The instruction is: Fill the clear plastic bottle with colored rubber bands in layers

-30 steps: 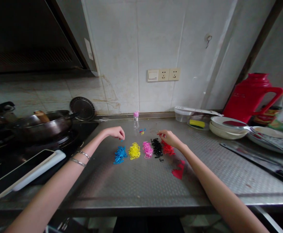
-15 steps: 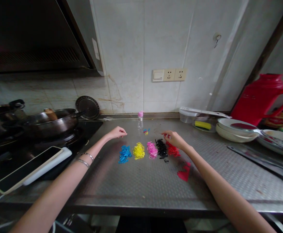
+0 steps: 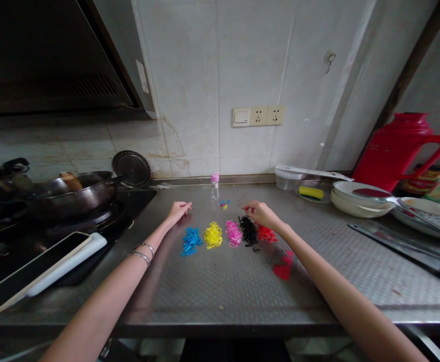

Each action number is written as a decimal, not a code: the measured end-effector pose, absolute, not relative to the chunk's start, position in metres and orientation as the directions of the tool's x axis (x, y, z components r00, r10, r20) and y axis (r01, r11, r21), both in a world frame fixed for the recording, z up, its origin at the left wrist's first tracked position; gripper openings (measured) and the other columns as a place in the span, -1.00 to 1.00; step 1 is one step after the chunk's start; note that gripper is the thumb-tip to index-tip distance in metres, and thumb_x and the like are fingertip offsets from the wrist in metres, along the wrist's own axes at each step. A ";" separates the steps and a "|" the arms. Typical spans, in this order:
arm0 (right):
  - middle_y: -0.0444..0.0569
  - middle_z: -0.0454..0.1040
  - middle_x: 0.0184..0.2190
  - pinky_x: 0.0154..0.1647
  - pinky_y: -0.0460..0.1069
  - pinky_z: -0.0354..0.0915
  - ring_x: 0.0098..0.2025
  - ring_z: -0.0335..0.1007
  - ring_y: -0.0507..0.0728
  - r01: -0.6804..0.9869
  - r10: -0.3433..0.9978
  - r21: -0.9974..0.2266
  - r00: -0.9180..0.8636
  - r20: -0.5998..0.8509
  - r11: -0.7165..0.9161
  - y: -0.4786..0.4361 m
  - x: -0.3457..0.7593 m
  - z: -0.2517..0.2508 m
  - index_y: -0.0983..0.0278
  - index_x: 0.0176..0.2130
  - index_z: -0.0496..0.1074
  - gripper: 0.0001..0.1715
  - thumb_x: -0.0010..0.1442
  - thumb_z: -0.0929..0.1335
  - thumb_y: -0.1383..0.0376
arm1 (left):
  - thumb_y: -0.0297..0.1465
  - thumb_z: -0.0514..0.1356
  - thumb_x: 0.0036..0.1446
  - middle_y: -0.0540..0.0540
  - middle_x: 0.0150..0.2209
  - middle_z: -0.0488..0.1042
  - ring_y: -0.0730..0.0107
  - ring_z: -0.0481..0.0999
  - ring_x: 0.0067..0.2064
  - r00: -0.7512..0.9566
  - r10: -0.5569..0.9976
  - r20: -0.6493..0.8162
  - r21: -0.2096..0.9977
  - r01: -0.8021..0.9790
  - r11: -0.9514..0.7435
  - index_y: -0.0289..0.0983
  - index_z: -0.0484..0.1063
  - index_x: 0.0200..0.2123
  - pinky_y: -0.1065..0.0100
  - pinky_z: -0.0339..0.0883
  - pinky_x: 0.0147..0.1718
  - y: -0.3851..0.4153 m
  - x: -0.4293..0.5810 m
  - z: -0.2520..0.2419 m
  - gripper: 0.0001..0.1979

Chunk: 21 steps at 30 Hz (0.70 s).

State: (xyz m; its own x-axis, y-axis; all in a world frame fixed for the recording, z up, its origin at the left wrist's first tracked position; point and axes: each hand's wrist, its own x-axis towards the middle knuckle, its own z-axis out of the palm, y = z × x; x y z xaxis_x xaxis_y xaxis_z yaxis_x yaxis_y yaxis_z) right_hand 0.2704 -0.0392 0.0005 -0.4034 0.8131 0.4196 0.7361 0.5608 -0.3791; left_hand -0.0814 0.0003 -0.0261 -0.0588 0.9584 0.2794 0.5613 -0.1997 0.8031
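Five small piles of loop-shaped plastic pieces lie in a row on the metal counter: a blue pile (image 3: 192, 241), a yellow pile (image 3: 213, 235), a pink pile (image 3: 234, 233), a black pile (image 3: 248, 231) and a red pile (image 3: 266, 233). My left hand (image 3: 180, 210) rests with curled fingers behind and left of the blue pile. Just behind the black and red piles is my right hand (image 3: 262, 213), its fingers bent together. Anything in either hand is too small to make out. Several loose mixed-colour pieces (image 3: 224, 205) lie between the hands, in front of a small pink-capped clear bottle (image 3: 215, 186).
A red heart-shaped piece (image 3: 283, 266) lies near my right forearm. On the left are a stove with a pan (image 3: 73, 198) and a white-edged device (image 3: 42, 269). A knife (image 3: 401, 251), bowls (image 3: 359, 206) and a red thermos (image 3: 397, 151) stand at the right.
The view has shifted slightly, moving the counter things a little left. My left hand has come a little nearer the blue pile. The right hand stays behind the black and red piles.
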 end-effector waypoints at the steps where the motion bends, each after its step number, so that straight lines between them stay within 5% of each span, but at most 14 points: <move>1: -0.05 0.46 -0.23 -0.21 -0.10 0.24 -0.28 0.36 0.05 0.733 0.808 -0.373 -0.414 0.420 0.570 -0.037 0.266 0.003 0.22 -0.21 0.46 -0.70 0.05 0.24 0.35 | -0.10 0.07 -0.05 0.06 -0.73 0.24 0.57 0.17 -0.67 -0.060 0.958 0.281 0.804 0.559 -0.201 -0.35 0.42 -0.56 0.48 0.01 -0.63 0.000 -0.082 -0.027 -0.60; 21: 0.05 0.44 -0.15 -0.30 -0.08 0.24 -0.16 0.36 0.15 0.886 0.930 -0.295 -0.312 0.192 0.358 0.023 0.186 -0.009 0.22 -0.02 0.30 -0.54 0.04 0.24 0.34 | -0.20 0.03 -0.02 0.05 -0.75 0.25 0.53 0.22 -0.66 -0.086 0.952 0.294 0.749 0.639 -0.174 -0.33 0.40 -0.60 0.47 0.06 -0.59 0.002 -0.082 -0.029 -0.65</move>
